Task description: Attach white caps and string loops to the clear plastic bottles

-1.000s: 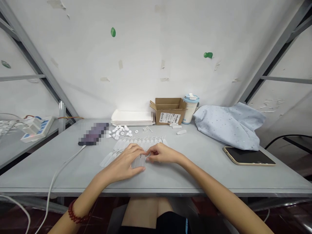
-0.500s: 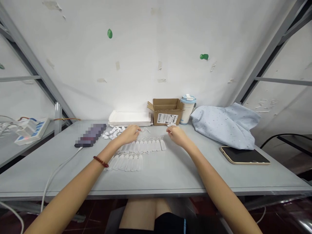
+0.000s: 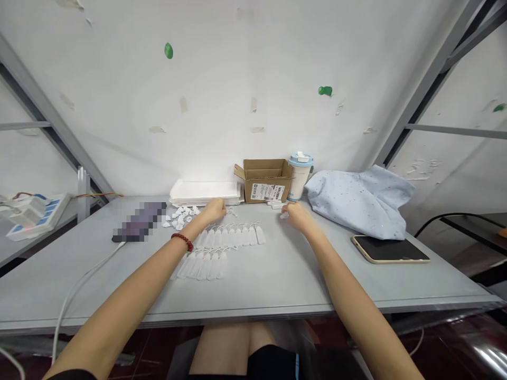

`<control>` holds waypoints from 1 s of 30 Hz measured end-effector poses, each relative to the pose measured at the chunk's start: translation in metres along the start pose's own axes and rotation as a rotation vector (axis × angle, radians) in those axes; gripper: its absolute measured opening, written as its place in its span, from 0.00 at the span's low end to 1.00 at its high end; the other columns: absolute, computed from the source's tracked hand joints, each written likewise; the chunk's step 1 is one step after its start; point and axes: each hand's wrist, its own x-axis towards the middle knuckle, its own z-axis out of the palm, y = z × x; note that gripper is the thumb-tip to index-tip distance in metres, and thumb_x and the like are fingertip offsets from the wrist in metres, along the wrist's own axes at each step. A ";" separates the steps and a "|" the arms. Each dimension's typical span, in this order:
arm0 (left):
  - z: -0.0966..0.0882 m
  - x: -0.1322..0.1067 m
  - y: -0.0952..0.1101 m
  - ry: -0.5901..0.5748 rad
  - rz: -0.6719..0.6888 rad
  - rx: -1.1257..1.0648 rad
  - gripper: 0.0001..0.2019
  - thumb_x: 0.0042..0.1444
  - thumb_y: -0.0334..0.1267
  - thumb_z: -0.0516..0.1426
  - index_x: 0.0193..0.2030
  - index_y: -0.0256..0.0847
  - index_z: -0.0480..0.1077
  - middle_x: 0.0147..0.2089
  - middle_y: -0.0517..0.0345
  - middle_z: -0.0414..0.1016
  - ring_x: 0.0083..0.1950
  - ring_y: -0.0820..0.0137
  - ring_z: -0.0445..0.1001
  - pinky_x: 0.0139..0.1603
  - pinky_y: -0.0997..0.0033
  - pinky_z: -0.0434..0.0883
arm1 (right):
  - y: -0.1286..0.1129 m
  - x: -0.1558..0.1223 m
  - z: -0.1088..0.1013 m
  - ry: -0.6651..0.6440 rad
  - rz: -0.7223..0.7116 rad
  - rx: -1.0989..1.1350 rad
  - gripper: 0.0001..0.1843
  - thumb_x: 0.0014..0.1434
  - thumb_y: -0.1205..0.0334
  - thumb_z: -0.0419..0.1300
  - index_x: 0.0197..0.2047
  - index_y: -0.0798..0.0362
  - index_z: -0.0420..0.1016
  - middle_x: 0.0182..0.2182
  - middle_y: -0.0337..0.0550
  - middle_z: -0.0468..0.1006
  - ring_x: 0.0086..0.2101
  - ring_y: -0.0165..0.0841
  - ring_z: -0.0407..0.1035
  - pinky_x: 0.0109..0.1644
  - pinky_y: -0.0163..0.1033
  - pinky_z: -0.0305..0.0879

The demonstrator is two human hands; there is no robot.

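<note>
Two rows of small translucent white plastic capsules (image 3: 229,237) joined by thin white loops lie in the middle of the grey table (image 3: 253,285), with a shorter row (image 3: 202,266) nearer me. My left hand (image 3: 214,211) rests at the far side of the rows, fingers curled, next to a pile of small white plastic discs (image 3: 180,217). Whether it holds anything is hidden. My right hand (image 3: 297,217) is at the far right of the rows, with a small white plastic piece (image 3: 284,215) at its fingertips. Similar white pieces (image 3: 275,205) lie beyond it.
At the back stand a stack of white foam sheets (image 3: 206,193), a cardboard box (image 3: 264,182) and a blue-lidded cup (image 3: 299,176). A pale blue cloth (image 3: 358,203) and a tablet (image 3: 390,249) lie right; a blurred phone (image 3: 138,222) with a white cable lies left.
Both hands have left the rows and moved apart to the far side of the table. The capsules now lie in neater rows, and a white piece has appeared at my right fingertips.
</note>
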 end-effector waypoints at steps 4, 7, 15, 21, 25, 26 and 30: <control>-0.008 -0.003 0.006 0.024 -0.046 0.054 0.06 0.44 0.29 0.56 0.20 0.36 0.73 0.25 0.48 0.75 0.32 0.63 0.73 0.34 0.71 0.65 | 0.001 0.000 0.001 0.002 0.004 0.012 0.21 0.51 0.81 0.50 0.44 0.58 0.75 0.43 0.52 0.76 0.47 0.40 0.65 0.41 0.37 0.58; -0.017 -0.013 0.020 0.056 -0.045 0.023 0.07 0.48 0.35 0.57 0.23 0.37 0.74 0.27 0.50 0.76 0.34 0.64 0.73 0.34 0.71 0.65 | -0.004 0.000 0.001 0.031 -0.013 0.064 0.19 0.52 0.80 0.51 0.44 0.60 0.74 0.43 0.54 0.76 0.47 0.40 0.65 0.43 0.37 0.59; -0.017 -0.047 0.068 0.195 0.036 -0.698 0.13 0.47 0.45 0.59 0.32 0.36 0.75 0.32 0.53 0.77 0.33 0.67 0.72 0.35 0.70 0.66 | -0.045 -0.006 -0.006 0.281 -0.204 0.800 0.14 0.56 0.62 0.56 0.45 0.56 0.72 0.42 0.47 0.76 0.38 0.33 0.69 0.40 0.37 0.63; -0.004 -0.061 0.076 0.179 -0.008 -1.076 0.16 0.45 0.47 0.61 0.34 0.35 0.75 0.37 0.51 0.77 0.38 0.68 0.71 0.38 0.69 0.68 | -0.067 -0.016 -0.009 0.205 -0.259 1.159 0.18 0.54 0.57 0.57 0.45 0.57 0.72 0.38 0.45 0.75 0.35 0.31 0.67 0.35 0.35 0.63; -0.001 -0.065 0.075 0.212 -0.003 -1.087 0.15 0.47 0.46 0.61 0.34 0.35 0.75 0.37 0.53 0.77 0.38 0.69 0.71 0.39 0.70 0.67 | -0.074 -0.022 -0.013 0.162 -0.291 1.151 0.15 0.52 0.58 0.58 0.41 0.57 0.75 0.34 0.42 0.74 0.32 0.29 0.65 0.34 0.34 0.61; 0.000 -0.066 0.074 0.211 -0.006 -1.080 0.15 0.47 0.46 0.60 0.34 0.35 0.75 0.37 0.53 0.76 0.38 0.69 0.71 0.39 0.71 0.67 | -0.075 -0.023 -0.014 0.158 -0.294 1.152 0.15 0.52 0.58 0.58 0.41 0.56 0.75 0.33 0.42 0.74 0.32 0.29 0.65 0.33 0.34 0.61; 0.003 -0.066 0.073 0.191 0.009 -1.067 0.15 0.47 0.47 0.60 0.35 0.35 0.75 0.36 0.53 0.77 0.37 0.70 0.71 0.37 0.71 0.66 | -0.078 -0.025 -0.013 0.162 -0.297 1.182 0.16 0.52 0.57 0.58 0.42 0.57 0.75 0.34 0.42 0.73 0.33 0.30 0.65 0.34 0.34 0.63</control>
